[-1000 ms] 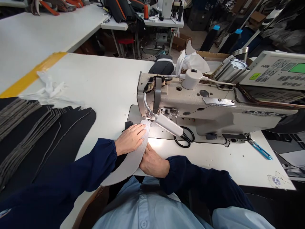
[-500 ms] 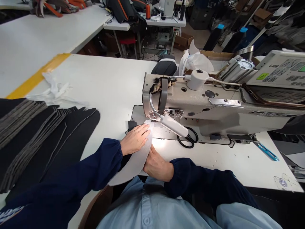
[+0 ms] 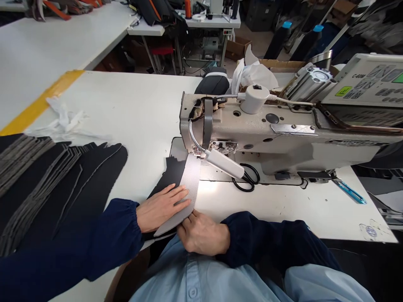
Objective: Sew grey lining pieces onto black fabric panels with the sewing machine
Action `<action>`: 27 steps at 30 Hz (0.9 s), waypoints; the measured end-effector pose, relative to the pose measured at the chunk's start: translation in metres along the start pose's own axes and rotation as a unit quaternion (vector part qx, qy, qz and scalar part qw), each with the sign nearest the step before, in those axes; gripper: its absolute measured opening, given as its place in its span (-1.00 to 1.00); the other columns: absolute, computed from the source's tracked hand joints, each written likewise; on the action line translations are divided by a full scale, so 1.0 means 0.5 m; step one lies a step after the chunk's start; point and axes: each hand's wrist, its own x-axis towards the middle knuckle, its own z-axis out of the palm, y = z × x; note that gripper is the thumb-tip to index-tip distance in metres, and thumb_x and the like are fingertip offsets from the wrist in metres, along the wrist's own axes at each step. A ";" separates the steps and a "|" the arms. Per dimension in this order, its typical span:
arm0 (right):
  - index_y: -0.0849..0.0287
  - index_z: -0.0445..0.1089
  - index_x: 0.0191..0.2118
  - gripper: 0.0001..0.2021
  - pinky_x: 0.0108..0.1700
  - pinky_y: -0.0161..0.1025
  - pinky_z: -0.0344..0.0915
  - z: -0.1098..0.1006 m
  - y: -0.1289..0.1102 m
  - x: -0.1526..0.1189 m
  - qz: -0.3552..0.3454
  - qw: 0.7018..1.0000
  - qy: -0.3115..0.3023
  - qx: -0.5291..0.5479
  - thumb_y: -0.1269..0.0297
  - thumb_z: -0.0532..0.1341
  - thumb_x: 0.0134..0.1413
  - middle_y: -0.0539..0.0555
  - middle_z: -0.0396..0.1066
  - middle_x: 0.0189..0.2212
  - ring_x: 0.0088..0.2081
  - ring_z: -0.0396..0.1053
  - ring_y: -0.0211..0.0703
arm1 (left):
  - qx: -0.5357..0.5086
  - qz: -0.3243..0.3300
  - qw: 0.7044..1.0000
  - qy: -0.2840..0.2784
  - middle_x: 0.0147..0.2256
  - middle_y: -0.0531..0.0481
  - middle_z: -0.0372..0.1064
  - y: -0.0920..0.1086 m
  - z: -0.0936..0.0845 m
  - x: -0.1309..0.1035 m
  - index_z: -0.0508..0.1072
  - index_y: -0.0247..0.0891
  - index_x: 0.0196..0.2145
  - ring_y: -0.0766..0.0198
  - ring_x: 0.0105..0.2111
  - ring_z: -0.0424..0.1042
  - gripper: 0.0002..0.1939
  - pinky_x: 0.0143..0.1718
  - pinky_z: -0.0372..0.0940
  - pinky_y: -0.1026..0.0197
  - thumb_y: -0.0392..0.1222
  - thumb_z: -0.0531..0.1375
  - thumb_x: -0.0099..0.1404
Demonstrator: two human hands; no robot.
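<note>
A curved light-grey fabric piece (image 3: 191, 176) lies over a black fabric piece (image 3: 171, 173), its far end under the head of the sewing machine (image 3: 220, 121). My left hand (image 3: 165, 206) rests flat on both pieces, fingers stretched out. Close to my body, my right hand (image 3: 201, 231) pinches the near right edge of the grey piece, fingers curled; whether the black layer is in the pinch too is hidden. The machine's needle area is partly covered by a white lamp (image 3: 225, 163) on a bendable neck.
Dark fabric pieces (image 3: 91, 184) are stacked at the left, with white scraps (image 3: 64, 119) behind them. Black-handled scissors (image 3: 247, 178) lie beneath the lamp. A blue cutter (image 3: 349, 191) is at the right of the white table (image 3: 138, 109). A control panel (image 3: 365, 84) stands at the far right.
The grey and black pieces have moved further under the machine head. My left hand has slid back toward my body, and my right hand has shifted nearer, along the edge.
</note>
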 end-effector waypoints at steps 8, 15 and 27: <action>0.33 0.42 -0.38 -0.83 -0.36 -0.13 0.28 0.004 0.035 0.007 0.036 0.999 -0.027 -0.029 0.57 0.08 0.09 0.22 0.43 -0.51 -0.44 0.40 -0.03 | 0.036 -0.024 0.998 0.045 0.15 -0.08 0.30 -0.038 0.015 0.036 0.35 -0.22 0.11 0.16 0.21 0.18 -0.60 0.27 -0.03 0.01 -0.34 0.05 0.34; 0.34 0.41 -0.34 -0.83 -0.36 -0.17 0.27 0.007 0.078 0.016 0.065 0.995 -0.068 -0.012 0.58 0.08 0.13 0.22 0.43 -0.46 -0.39 0.38 -0.06 | 0.052 -0.046 0.996 0.054 0.13 -0.04 0.33 -0.072 0.003 0.070 0.40 -0.21 0.06 0.13 0.17 0.23 -0.61 0.24 0.00 -0.05 -0.38 0.06 0.31; 0.29 0.42 -0.35 -0.75 -0.23 -0.14 0.26 0.059 0.155 0.012 0.126 0.991 0.001 -0.054 0.57 0.01 0.20 0.21 0.42 -0.38 -0.33 0.32 -0.08 | 0.063 -0.070 0.994 0.051 -0.01 -0.13 0.43 -0.134 0.002 0.133 0.44 -0.26 0.01 0.07 0.15 0.22 -0.69 0.22 0.03 -0.08 -0.28 0.03 0.39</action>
